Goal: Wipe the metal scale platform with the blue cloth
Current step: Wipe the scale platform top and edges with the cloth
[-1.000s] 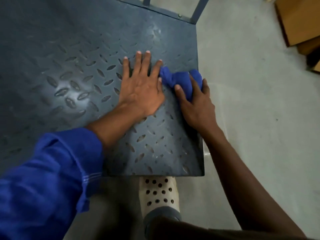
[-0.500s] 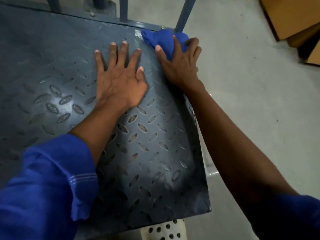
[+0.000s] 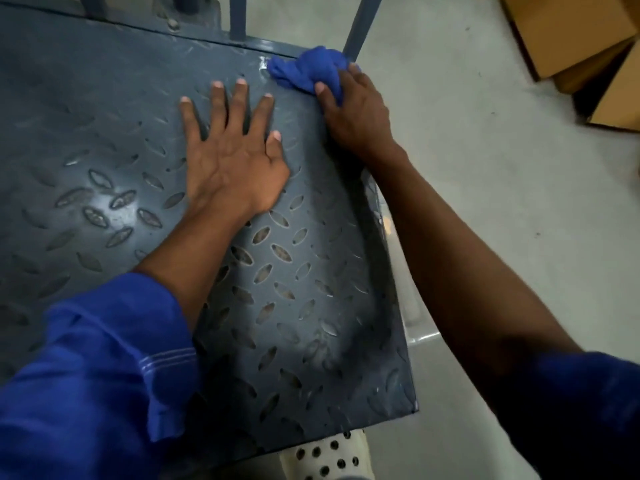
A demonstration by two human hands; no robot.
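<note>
The metal scale platform [image 3: 298, 306] is a dark grey tread plate with raised oval bumps, filling the left and middle of the view. A bunched blue cloth [image 3: 304, 71] lies at its far right corner. My right hand [image 3: 353, 112] grips the cloth and presses it on the plate near the corner. My left hand [image 3: 232, 154] rests flat on the platform with fingers spread, just left of the cloth and holding nothing.
Blue-grey metal posts [image 3: 360, 26] rise behind the platform's far edge. Brown cardboard boxes [image 3: 581, 43] sit on the grey concrete floor [image 3: 502, 202] at the upper right. A cream perforated shoe [image 3: 325, 459] shows below the platform's near edge.
My right hand has slid the blue cloth away from me along the right edge, up to the far right corner. My left hand stays flat on the plate.
</note>
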